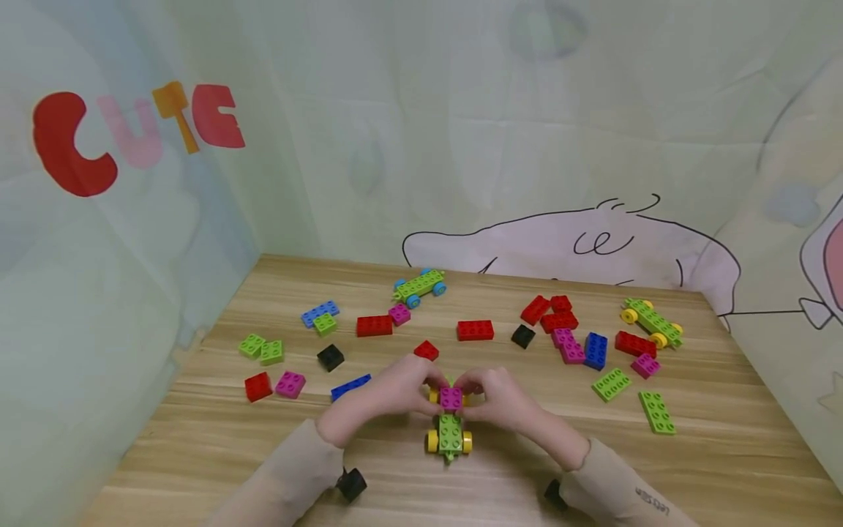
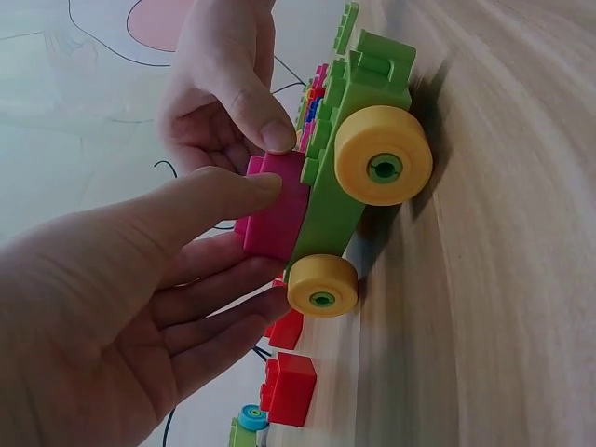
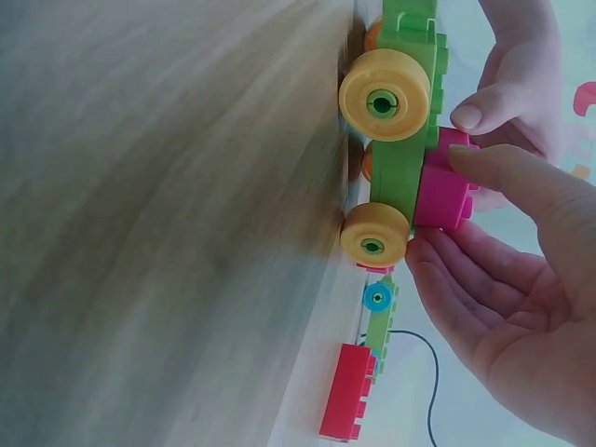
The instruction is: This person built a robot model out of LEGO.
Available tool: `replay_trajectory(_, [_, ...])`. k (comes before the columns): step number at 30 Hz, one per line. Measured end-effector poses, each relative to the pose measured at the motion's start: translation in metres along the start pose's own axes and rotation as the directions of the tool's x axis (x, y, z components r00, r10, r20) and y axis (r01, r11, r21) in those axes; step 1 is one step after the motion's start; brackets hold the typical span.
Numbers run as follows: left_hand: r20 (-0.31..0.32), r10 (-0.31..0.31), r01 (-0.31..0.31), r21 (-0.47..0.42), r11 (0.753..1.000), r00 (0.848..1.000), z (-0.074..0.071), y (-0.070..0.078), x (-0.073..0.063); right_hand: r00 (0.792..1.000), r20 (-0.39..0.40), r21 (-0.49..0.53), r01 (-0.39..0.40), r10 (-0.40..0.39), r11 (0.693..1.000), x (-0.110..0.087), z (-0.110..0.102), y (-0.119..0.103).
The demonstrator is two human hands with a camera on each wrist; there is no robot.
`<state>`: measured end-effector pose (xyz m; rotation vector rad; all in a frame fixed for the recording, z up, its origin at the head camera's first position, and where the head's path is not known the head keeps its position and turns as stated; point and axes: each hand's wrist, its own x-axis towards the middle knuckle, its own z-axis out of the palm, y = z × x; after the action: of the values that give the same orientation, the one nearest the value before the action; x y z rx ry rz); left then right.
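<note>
A magenta toy brick (image 1: 451, 397) sits on the far end of a lime-green wheeled base (image 1: 451, 437) with yellow wheels, which stands on the table. From one side my left hand (image 1: 411, 385) pinches the brick, its thumb (image 2: 223, 194) on the brick's side. My right hand (image 1: 498, 398) pinches the same brick from the opposite side, the thumb (image 3: 498, 169) lying along it. The wrist views show the brick seated against the base's studs; whether it is pressed fully down I cannot tell. Bare green studs show on the base's near half.
Loose bricks lie around on the wooden table (image 1: 217, 439): a blue one (image 1: 351, 387) by my left forearm, a red one (image 1: 426, 350) beyond my hands, green plates (image 1: 657, 412) at right. Wheeled bases stand behind, one blue-wheeled (image 1: 420, 287), one yellow-wheeled (image 1: 653, 322). A printed cloth backs the table.
</note>
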<state>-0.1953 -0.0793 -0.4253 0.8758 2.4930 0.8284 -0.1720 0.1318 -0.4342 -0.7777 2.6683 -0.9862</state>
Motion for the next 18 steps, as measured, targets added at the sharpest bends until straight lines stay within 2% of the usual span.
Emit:
replay_trajectory(5, [-0.014,0.016,-0.015,0.011,1.0,1.0,0.0,0.0,-0.001,1.0,-0.007,0.009,-0.005,0.005,1.0,-0.003,-0.002,0.0])
replay_trajectory(9, [-0.028,0.013,-0.013,0.004,1.0,1.0,0.0,0.001,-0.003,0.999,-0.045,0.022,0.008,-0.007,1.0,-0.009,-0.005,0.004])
replay_trajectory(13, [-0.042,0.003,-0.002,0.008,1.0,0.999,0.0,0.002,-0.003,0.993,-0.113,0.006,0.03,-0.03,1.0,-0.016,-0.011,0.014])
replay_trajectory(18, [-0.048,0.015,-0.014,0.022,1.0,0.999,0.001,0.0,-0.001,0.975,-0.22,-0.065,0.027,-0.041,0.998,-0.026,-0.022,0.03])
